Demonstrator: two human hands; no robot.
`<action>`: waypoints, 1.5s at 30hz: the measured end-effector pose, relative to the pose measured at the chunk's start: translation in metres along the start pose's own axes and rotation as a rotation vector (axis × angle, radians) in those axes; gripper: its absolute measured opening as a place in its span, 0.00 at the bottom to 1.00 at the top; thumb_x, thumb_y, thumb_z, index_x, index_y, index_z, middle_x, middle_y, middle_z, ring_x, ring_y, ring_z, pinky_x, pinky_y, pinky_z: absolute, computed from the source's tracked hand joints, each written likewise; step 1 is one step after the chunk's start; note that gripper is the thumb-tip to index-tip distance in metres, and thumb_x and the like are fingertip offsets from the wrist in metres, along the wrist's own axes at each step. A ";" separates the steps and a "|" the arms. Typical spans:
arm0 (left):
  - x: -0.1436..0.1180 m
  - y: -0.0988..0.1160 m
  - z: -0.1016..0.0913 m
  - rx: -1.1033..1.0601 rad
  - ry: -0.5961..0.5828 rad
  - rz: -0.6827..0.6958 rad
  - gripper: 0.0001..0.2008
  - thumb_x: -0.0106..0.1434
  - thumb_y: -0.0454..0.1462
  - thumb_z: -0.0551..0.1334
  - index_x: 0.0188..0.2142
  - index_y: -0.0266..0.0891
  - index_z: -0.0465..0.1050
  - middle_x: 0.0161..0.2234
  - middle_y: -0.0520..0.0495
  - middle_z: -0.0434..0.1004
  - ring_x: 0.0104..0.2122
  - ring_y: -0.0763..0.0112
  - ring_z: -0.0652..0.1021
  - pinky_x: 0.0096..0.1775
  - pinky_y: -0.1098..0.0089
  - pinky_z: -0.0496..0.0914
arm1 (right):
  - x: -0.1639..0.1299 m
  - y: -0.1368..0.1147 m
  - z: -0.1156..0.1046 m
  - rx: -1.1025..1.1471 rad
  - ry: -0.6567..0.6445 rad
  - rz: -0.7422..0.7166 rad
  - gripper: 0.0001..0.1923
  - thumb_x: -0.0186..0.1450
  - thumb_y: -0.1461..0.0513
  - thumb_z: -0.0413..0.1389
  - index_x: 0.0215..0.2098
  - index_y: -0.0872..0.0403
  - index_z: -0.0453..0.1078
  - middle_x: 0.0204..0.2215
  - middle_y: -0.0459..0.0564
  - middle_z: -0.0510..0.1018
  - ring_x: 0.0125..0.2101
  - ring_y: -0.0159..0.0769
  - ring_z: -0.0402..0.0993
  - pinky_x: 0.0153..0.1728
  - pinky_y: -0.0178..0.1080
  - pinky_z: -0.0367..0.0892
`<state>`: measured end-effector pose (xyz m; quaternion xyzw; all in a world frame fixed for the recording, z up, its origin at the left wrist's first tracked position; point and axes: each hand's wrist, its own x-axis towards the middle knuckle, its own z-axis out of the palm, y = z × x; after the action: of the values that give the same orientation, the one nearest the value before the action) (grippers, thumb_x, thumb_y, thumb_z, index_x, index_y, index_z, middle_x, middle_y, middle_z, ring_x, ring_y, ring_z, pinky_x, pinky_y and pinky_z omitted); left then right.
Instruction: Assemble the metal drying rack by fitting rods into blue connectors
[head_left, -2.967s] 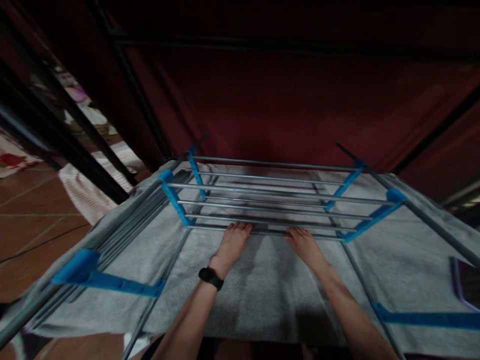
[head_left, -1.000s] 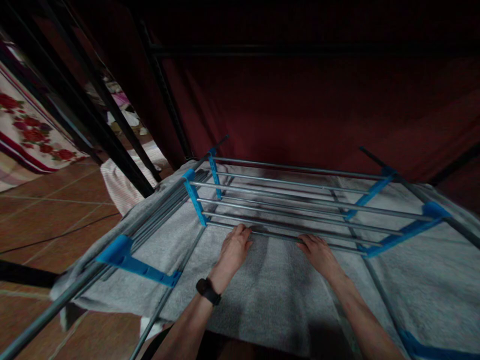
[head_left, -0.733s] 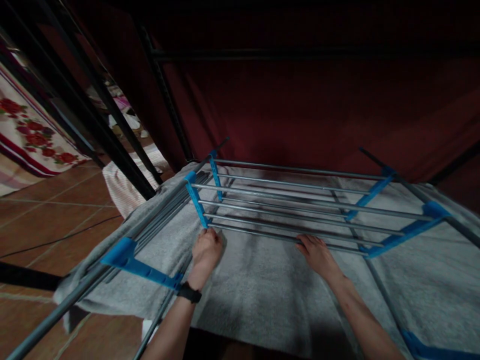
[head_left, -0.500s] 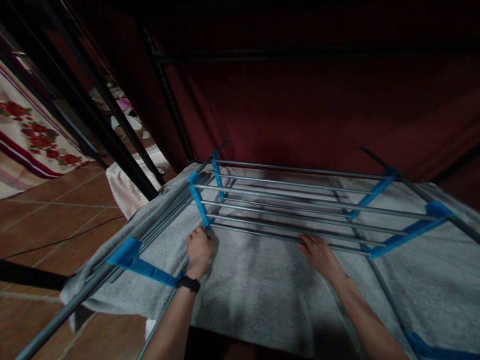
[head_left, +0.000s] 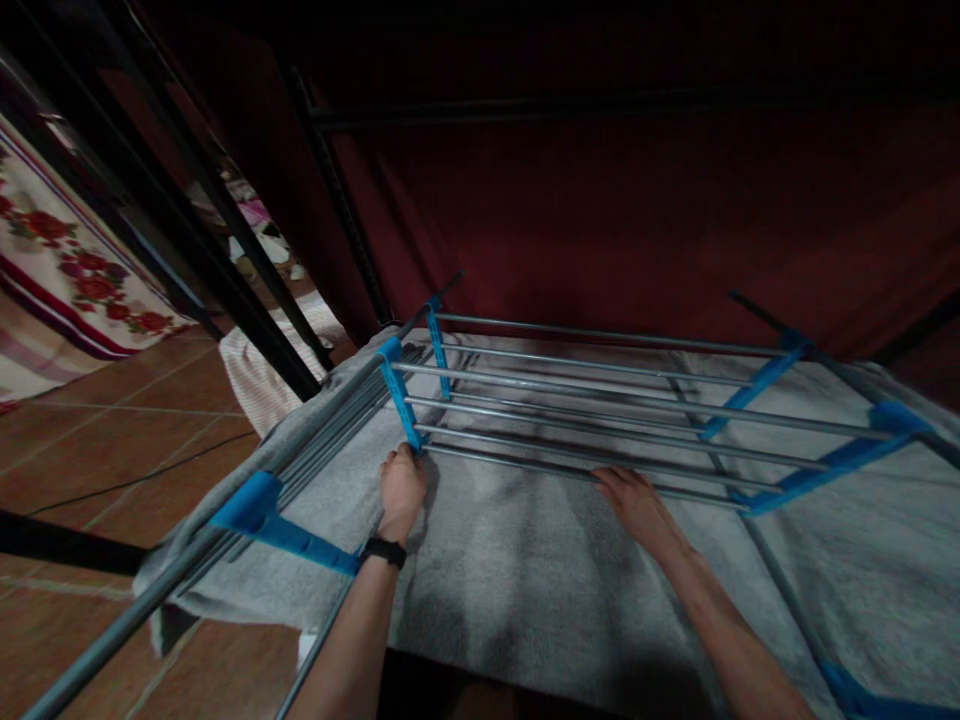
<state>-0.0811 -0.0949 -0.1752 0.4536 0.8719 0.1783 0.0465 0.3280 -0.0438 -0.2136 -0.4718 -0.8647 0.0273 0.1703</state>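
A rack of grey metal tubes and blue plastic brackets lies on a grey cloth (head_left: 510,560). My left hand (head_left: 403,487), a black band on its wrist, is closed at the lower end of a blue bracket (head_left: 401,400), where the bracket meets a side pole; its fingertips are partly hidden. My right hand (head_left: 634,505) has its fingers curled over the lowest crosswise metal tube (head_left: 517,462), nearer that tube's right end. Another blue bracket (head_left: 259,510) sits nearer me on the left pole (head_left: 142,610). On the right, a blue bracket (head_left: 832,465) joins the tubes to the right pole.
Several loose metal tubes (head_left: 322,430) lie along the left side of the cloth. Behind the rack hangs a dark red curtain (head_left: 600,220) with black frame bars. To the left are a tiled floor (head_left: 142,440), a thin cable and a floral cloth (head_left: 90,270).
The view has shifted slightly. My left hand has edged up against the bracket's lower end, and my right hand keeps its place on the tube.
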 end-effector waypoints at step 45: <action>0.027 0.001 0.009 -0.175 -0.033 0.042 0.08 0.64 0.43 0.59 0.31 0.42 0.68 0.27 0.43 0.77 0.32 0.56 0.78 0.30 0.67 0.64 | -0.098 0.093 -0.091 0.201 0.283 1.089 0.23 0.64 0.59 0.50 0.56 0.58 0.67 0.40 0.61 0.82 0.43 0.47 0.81 0.44 0.43 0.73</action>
<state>-0.0937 -0.0704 -0.1807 0.4688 0.8425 0.2471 0.0967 0.4803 -0.0834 -0.1736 -0.8300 -0.4585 0.1297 0.2900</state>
